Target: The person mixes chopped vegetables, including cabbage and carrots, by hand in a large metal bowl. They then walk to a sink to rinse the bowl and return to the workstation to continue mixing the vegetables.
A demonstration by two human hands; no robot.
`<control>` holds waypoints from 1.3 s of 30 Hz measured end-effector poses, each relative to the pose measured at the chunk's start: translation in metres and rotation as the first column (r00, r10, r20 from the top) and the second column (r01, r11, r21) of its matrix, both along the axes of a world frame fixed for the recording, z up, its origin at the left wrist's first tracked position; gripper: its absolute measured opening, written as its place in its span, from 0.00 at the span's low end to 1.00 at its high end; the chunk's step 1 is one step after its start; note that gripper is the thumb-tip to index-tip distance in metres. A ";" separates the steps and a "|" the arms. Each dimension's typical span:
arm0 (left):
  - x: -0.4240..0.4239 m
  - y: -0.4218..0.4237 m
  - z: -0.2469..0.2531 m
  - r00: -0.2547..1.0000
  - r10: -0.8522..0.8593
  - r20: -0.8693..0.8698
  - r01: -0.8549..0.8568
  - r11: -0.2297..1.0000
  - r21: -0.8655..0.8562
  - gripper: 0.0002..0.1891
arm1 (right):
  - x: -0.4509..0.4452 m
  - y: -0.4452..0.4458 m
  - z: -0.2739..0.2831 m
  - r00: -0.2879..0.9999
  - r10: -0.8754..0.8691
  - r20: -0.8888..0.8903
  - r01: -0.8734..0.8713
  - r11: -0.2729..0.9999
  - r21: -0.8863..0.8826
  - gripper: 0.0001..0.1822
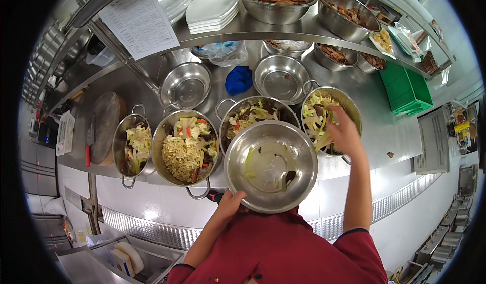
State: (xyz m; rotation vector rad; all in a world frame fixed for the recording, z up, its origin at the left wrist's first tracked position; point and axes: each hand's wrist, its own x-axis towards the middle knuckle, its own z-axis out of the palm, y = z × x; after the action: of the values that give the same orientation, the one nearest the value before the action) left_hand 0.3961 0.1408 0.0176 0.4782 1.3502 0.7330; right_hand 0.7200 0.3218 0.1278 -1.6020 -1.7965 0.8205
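My left hand (229, 204) grips the rim of a steel bowl (271, 204), which holds some liquid and a few vegetable scraps. My right hand (343, 130) is over the rightmost two-handled steel pot (357, 113), its fingertips at the cut vegetables (317, 128); whether they hold any is not clear. Partly behind the bowl stands another pot (292, 113) with mixed vegetables. Farther left, a pot (156, 143) is filled with bean sprouts (180, 156), cabbage and red strips, and a narrower-looking pot (118, 143) holds cabbage and dark pieces.
Two empty steel bowls (203, 75) and a blue cloth (238, 80) lie behind the pots. At left are a round chopping board (108, 128) and a knife (90, 134). A green crate (402, 90) stands right. The overhead shelf (303, 35) carries plates and bowls of meat.
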 end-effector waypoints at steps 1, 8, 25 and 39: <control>0.000 0.002 -0.001 1.000 -0.024 0.002 0.024 1.000 -0.006 0.14 | 0.011 0.004 0.001 0.996 -0.022 0.090 0.015 0.997 0.076 0.23; -0.001 0.008 0.006 0.994 -0.106 0.005 0.106 0.994 -0.023 0.19 | -0.017 -0.013 0.017 0.964 -0.029 0.263 0.025 1.000 0.018 0.19; -0.014 0.024 0.023 0.979 -0.156 -0.130 0.162 0.986 0.037 0.17 | -0.065 -0.103 -0.054 0.489 0.682 0.544 -0.716 0.670 -0.197 0.17; 0.009 0.008 0.013 0.984 -0.176 0.023 0.177 0.980 -0.093 0.14 | -0.040 -0.087 -0.028 0.656 0.749 -0.090 -0.675 0.529 -0.515 0.13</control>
State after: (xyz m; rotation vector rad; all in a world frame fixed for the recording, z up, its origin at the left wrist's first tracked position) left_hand 0.4050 0.1490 0.0304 0.5085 1.3038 0.5234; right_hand 0.6802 0.2349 0.0997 -1.1485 -2.5552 1.7265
